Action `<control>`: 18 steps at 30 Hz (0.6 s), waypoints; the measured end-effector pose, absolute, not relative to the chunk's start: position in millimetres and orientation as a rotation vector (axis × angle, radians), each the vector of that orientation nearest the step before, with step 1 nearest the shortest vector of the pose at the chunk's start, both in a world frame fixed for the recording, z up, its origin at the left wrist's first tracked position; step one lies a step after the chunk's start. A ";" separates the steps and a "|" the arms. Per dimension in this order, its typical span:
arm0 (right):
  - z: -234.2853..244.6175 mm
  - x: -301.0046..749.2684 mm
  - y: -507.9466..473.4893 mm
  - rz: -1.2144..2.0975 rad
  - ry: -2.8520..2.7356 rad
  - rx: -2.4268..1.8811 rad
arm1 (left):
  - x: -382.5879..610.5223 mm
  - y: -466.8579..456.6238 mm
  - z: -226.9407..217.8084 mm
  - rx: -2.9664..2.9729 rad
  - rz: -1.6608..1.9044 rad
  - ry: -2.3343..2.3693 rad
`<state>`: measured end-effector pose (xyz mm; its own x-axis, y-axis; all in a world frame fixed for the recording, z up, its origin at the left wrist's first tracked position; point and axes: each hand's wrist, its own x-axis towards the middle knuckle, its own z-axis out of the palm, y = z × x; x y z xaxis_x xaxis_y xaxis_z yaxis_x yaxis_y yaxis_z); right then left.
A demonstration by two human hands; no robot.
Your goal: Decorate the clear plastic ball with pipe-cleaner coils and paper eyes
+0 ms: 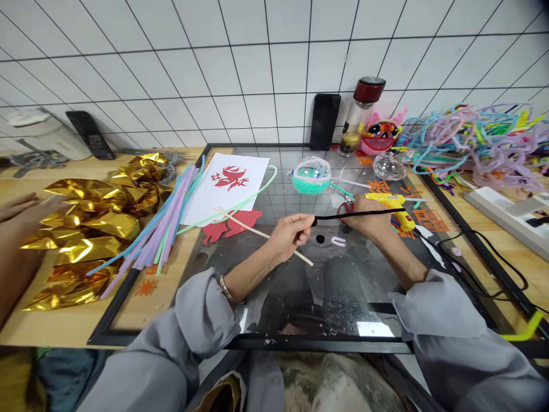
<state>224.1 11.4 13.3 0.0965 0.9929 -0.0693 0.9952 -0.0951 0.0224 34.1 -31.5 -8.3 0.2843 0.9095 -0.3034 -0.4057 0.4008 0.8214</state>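
Observation:
My left hand [294,233] is closed in a pinch on one end of a black pipe cleaner [338,216]. A small coil shows at the pinched end, and the rest stretches right, passing in front of my right wrist. My right hand [364,213] reaches down beside red-handled scissors [344,210]; its fingers are mostly hidden, so I cannot tell whether they grip them. Just right of that hand lies a yellow glue gun [386,200]. Below the pipe cleaner are a small black coil [320,239] and a bent white piece [338,241]. A wooden stick [249,230] passes behind my left wrist.
Beyond my hands sits a green coiled basket [311,184]. Pipe cleaners [165,214] and gold foil [98,229] lie left, near another person's arm [21,246]. White paper [201,191], a bottle [360,117], a phone [325,122] and a power strip [510,217] surround the glass.

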 end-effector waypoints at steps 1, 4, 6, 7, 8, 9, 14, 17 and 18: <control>14.3 226.7 9.5 -0.071 2.057 2.268 | 34.1 -31.4 -8.6 0.684 0.986 0.869; 15.4 232.8 2.9 -0.101 2.042 2.212 | 34.3 -31.5 -9.4 0.659 1.002 0.850; 14.9 233.8 -1.7 -0.054 2.066 2.134 | 34.8 -31.9 -9.4 0.647 1.015 0.841; 14.5 233.5 -3.9 -0.015 2.076 2.093 | 35.1 -32.3 -9.3 0.643 1.021 0.838; 14.2 232.8 -6.0 0.019 2.091 2.050 | 35.4 -32.7 -9.3 0.638 1.029 0.838; 13.9 232.1 -7.8 0.038 2.116 2.001 | 35.7 -33.2 -9.3 0.634 1.038 0.837; 14.6 234.7 -12.7 0.018 2.312 1.884 | 36.3 -34.5 -9.2 0.592 1.080 0.828; 15.1 241.1 -13.1 -0.138 2.460 1.952 | 35.1 -33.1 -8.2 0.531 1.117 0.818; 14.6 243.2 -13.1 -0.241 2.519 1.968 | 34.4 -32.3 -7.9 0.507 1.130 0.810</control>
